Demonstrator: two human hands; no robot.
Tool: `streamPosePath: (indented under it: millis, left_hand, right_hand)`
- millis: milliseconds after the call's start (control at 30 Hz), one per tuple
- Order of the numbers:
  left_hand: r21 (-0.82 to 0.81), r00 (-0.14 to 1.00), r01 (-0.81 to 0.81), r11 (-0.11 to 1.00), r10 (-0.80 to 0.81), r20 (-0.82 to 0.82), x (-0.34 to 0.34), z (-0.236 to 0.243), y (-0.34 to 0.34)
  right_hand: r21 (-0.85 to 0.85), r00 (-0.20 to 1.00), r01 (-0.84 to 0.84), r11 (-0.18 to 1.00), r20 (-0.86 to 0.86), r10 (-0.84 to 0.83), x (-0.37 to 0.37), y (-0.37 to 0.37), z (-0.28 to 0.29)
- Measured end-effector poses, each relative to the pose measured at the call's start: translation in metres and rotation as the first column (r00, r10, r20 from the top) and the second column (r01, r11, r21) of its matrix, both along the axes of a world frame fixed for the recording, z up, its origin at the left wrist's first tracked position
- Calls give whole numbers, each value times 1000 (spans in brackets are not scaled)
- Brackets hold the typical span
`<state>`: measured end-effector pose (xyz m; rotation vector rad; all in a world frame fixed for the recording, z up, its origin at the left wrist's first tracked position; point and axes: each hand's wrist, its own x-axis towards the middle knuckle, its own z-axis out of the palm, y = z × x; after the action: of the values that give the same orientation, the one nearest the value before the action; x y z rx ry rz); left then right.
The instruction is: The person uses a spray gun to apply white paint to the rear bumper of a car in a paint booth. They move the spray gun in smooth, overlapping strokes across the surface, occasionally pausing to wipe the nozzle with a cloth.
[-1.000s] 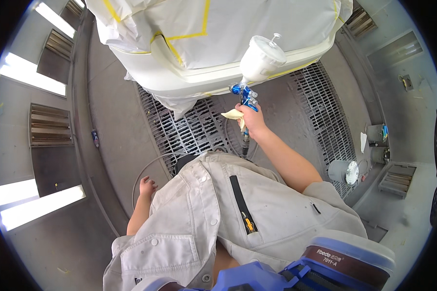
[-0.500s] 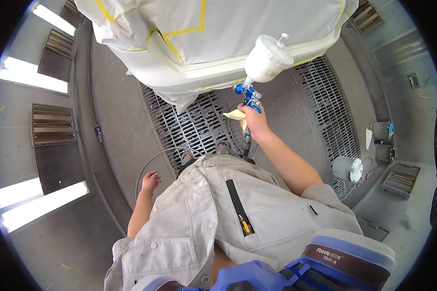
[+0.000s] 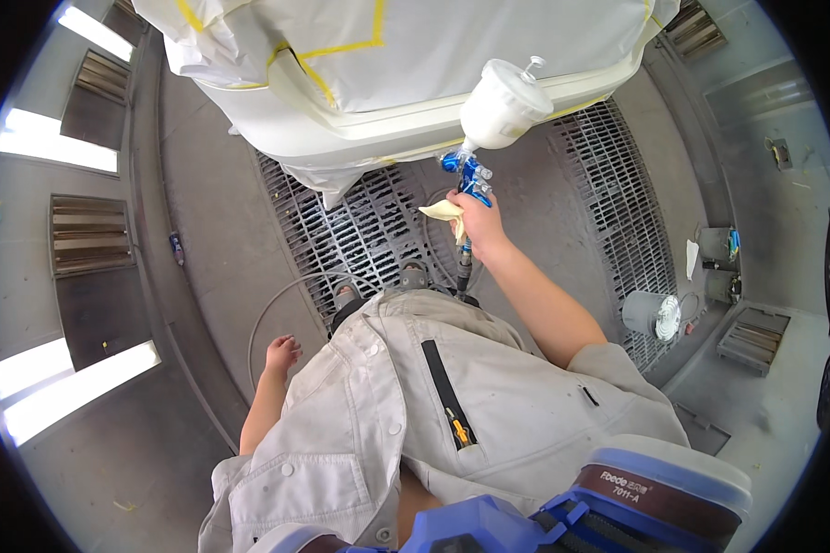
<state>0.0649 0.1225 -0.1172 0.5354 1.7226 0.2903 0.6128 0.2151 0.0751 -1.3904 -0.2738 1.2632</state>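
My right hand [image 3: 480,224] is wrapped round the handle of a blue spray gun [image 3: 470,175], held upright in front of the car bumper. On top of the gun sits a white paint cup [image 3: 504,104], tilted to the right. A pale yellow cloth [image 3: 443,211] is pinched against the handle in the same hand. My left hand [image 3: 283,352] hangs low at my side, fingers loosely bent, with nothing visible in it. Ahead is a white bumper [image 3: 360,138], with masking sheet [image 3: 470,37] and yellow tape [image 3: 341,48] covering the bodywork above it.
Floor gratings [image 3: 622,184] run under and beside the car. An air hose [image 3: 266,318] curves along the floor by my left side. A paint-stained bucket [image 3: 650,315] stands at the right, near small containers [image 3: 717,245]. Vents [image 3: 90,235] and bright lights line the left wall.
The view has shifted slightly, so the car and floor sit a little further left. My right hand still grips the spray gun and cloth; my left hand remains low at my side.
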Motion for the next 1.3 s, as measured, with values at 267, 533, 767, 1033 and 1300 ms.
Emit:
streamPosePath:
  millis: [267,533,767,1033,1300]
  left_hand:
    - [3,1000,-31,1000,31,0,2,1,4]
    - [16,999,-24,1000,24,44,9,-2,18]
    - [53,999,-48,997,46,22,10,11,2]
    - [-37,997,-3,999,0,-80,-20,17,-52]
    - [-99,988,90,991,-101,-113,5,7,-81]
  right_hand:
    - [-17,999,46,999,21,-45,15,-1,-1]
    - [-29,999,33,999,38,-32,19,-1,2]
    - [0,999,-33,999,-30,33,8,-4,2]
    - [-49,983,-164,985,-89,159,-16,-1,21]
    - [54,970,-216,975,-101,220,-22,44,1]
